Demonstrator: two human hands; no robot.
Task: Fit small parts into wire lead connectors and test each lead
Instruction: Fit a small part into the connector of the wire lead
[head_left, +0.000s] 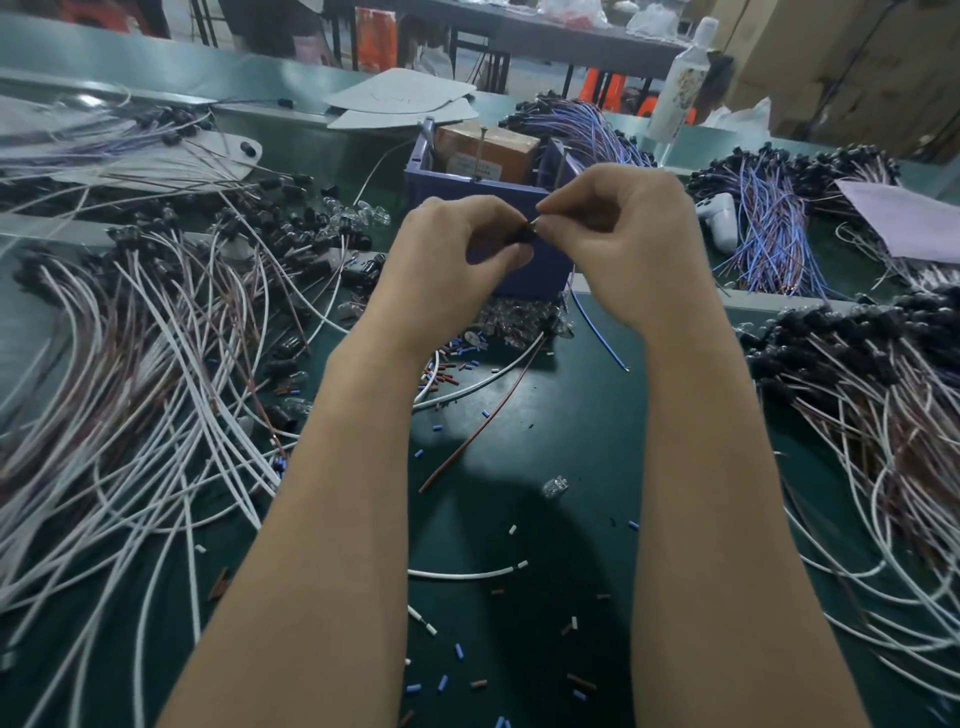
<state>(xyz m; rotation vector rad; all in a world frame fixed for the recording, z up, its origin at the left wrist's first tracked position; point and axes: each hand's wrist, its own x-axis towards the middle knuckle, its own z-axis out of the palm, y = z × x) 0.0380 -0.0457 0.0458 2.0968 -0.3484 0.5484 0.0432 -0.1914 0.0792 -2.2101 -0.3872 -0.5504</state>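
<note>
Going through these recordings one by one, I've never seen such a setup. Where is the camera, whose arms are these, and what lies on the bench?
There is no machine here. A single camera worn on a person's head looks down at their two bare arms. The left hand and right hand meet in the middle, both pinching a small black connector. Whatever the right fingertips work at its end is too small to tell. On the green table lie heaps of white and brown wire leads with black ends, and blue leads further back. A blue box stands behind the hands, with a pile of tiny glass bulbs in front of it. Cut bits of insulation are scattered around.
</note>
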